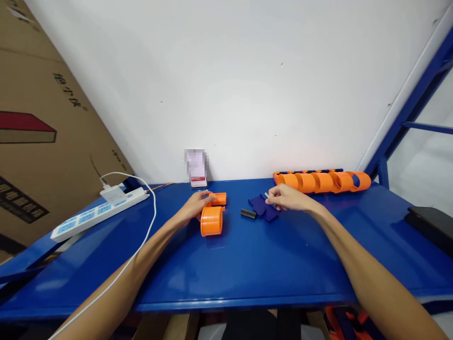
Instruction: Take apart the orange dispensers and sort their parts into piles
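My left hand [198,204] is closed on the left end of a small orange part [220,199] over the blue table. An orange ring-shaped piece [211,221] is just below it, close to my fingers. My right hand [281,197] pinches a thin light-coloured piece [267,195]. Under and beside those fingertips lie dark blue flat pieces [262,208]. A short black cylinder [248,214] rests on the table between the hands, left of the blue pieces.
A row of joined orange rings [323,182] stands at the back right. A phone [198,170] leans on the white wall. At left are a power strip [95,215] and a white cable [155,208] crossing my left arm. A black object [432,226] lies far right.
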Tool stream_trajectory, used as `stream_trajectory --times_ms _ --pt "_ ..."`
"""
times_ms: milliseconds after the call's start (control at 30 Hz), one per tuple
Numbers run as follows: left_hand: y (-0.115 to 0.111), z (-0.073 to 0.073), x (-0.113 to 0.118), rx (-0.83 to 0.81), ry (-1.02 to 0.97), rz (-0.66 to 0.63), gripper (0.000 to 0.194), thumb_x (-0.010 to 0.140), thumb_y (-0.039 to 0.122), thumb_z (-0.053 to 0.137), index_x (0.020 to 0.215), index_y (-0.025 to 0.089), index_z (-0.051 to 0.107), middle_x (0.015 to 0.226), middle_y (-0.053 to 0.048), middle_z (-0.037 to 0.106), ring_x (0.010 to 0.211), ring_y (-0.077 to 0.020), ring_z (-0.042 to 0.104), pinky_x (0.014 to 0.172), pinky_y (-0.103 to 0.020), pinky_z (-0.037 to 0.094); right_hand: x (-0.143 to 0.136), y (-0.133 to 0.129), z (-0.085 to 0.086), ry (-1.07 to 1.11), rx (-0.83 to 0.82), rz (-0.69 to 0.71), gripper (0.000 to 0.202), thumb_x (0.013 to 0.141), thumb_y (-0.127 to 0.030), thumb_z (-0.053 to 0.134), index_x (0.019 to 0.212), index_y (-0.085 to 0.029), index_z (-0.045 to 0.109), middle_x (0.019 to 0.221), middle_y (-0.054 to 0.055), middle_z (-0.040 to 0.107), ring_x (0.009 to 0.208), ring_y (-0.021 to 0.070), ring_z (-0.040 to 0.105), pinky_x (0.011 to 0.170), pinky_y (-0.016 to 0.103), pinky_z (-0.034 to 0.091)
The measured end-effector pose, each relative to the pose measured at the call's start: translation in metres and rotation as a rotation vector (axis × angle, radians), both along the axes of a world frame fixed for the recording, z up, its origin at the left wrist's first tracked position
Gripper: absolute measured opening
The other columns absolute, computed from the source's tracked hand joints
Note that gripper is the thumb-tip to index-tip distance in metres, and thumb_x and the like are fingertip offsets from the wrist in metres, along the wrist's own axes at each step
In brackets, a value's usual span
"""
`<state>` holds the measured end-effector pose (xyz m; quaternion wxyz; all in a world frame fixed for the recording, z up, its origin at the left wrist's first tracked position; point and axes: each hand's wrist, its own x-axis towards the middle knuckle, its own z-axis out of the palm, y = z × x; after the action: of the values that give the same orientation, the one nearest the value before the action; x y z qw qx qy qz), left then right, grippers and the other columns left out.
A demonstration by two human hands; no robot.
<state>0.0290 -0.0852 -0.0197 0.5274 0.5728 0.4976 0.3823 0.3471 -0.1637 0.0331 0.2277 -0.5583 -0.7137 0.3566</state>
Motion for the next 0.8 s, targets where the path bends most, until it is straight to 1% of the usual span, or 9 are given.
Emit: stream_trajectory --times_ms 133,200,267,367,467,533,600,700,800 --pt "-0.002 -0.002 0.007 0.078 0.077 0.12 0.064 0.071 0.041 0.08 0.124 0.012 0.058 0.086 -0.008 0.068 0.061 -0.0176 0.065 0.052 -0.025 0.048 0.009 0.004 -0.006 -0.189 0.031 0.056 0.032 0.08 -0.034 0.063 0.057 -0.02 0.046 0.053 -0.002 0.057 0.051 0.0101 0.047 0.052 0.023 0.033" --pt "-0.005 0.0 0.012 0.163 0.05 0.181 0.064 0.08 0.045 0.07 0.133 0.016 0.051 0.099 -0.01 0.066 0.072 -0.0181 0.068 0.056 -0.026 0.051 0.01 0.004 -0.006 -0.232 0.039 0.042 0.03 0.081 -0.029 0.061 0.057 -0.02 0.045 0.054 -0.002 0.057 0.053 0.0107 0.049 0.053 0.023 0.033" --pt "-0.011 0.005 0.013 0.344 0.072 0.164 0.058 0.086 0.05 0.061 0.135 0.02 0.05 0.114 -0.012 0.062 0.093 -0.022 0.069 0.067 -0.03 0.056 0.01 0.002 -0.004 -0.303 0.086 -0.012 0.028 0.081 -0.024 0.06 0.057 -0.02 0.045 0.056 -0.001 0.057 0.056 0.0118 0.051 0.054 0.024 0.033" --pt "-0.027 0.02 0.01 0.611 0.334 -0.141 0.05 0.089 0.051 0.059 0.13 0.023 0.06 0.13 -0.013 0.058 0.12 -0.0287 0.059 0.091 -0.039 0.055 0.009 -0.003 0.0 -0.471 0.21 -0.154 0.023 0.082 -0.02 0.055 0.06 -0.02 0.049 0.066 0.002 0.062 0.063 0.0153 0.056 0.056 0.025 0.033" --pt "-0.042 0.034 0.005 0.627 0.602 -0.515 0.058 0.083 0.047 0.071 0.137 0.029 0.059 0.144 -0.011 0.052 0.13 -0.0318 0.052 0.109 -0.047 0.043 0.009 -0.007 0.0 -0.645 0.255 -0.234 0.016 0.083 -0.018 0.052 0.069 -0.018 0.061 0.081 0.009 0.069 0.075 0.0215 0.064 0.06 0.027 0.038" --pt "-0.047 0.036 0.003 0.606 0.669 -0.619 0.068 0.081 0.044 0.075 0.144 0.033 0.053 0.151 -0.01 0.046 0.136 -0.0327 0.048 0.114 -0.048 0.038 0.009 -0.008 -0.003 -0.729 0.225 -0.218 0.015 0.083 -0.017 0.054 0.077 -0.017 0.067 0.088 0.012 0.071 0.081 0.0253 0.066 0.063 0.029 0.042" --pt "-0.045 0.03 0.005 0.648 0.67 -0.577 0.073 0.081 0.044 0.075 0.148 0.034 0.047 0.156 -0.01 0.04 0.14 -0.0338 0.043 0.115 -0.049 0.037 0.01 -0.009 -0.005 -0.781 0.184 -0.187 0.014 0.083 -0.017 0.057 0.083 -0.016 0.07 0.091 0.014 0.072 0.084 0.0273 0.068 0.065 0.03 0.045" --pt "-0.034 0.009 0.012 0.793 0.623 -0.309 0.075 0.085 0.044 0.07 0.152 0.028 0.04 0.159 -0.014 0.031 0.146 -0.0355 0.035 0.116 -0.052 0.036 0.01 -0.012 -0.002 -0.839 0.178 -0.19 0.015 0.087 -0.024 0.062 0.089 -0.014 0.072 0.093 0.017 0.073 0.086 0.0297 0.069 0.068 0.033 0.047" --pt "-0.024 -0.013 0.021 0.868 0.548 -0.075 0.068 0.094 0.038 0.056 0.155 0.023 0.03 0.159 -0.018 0.027 0.144 -0.0335 0.039 0.109 -0.051 0.045 0.012 -0.016 0.01 -0.846 0.313 -0.355 0.033 0.097 -0.035 0.05 0.089 -0.013 0.073 0.091 0.02 0.073 0.086 0.0316 0.069 0.069 0.035 0.046"
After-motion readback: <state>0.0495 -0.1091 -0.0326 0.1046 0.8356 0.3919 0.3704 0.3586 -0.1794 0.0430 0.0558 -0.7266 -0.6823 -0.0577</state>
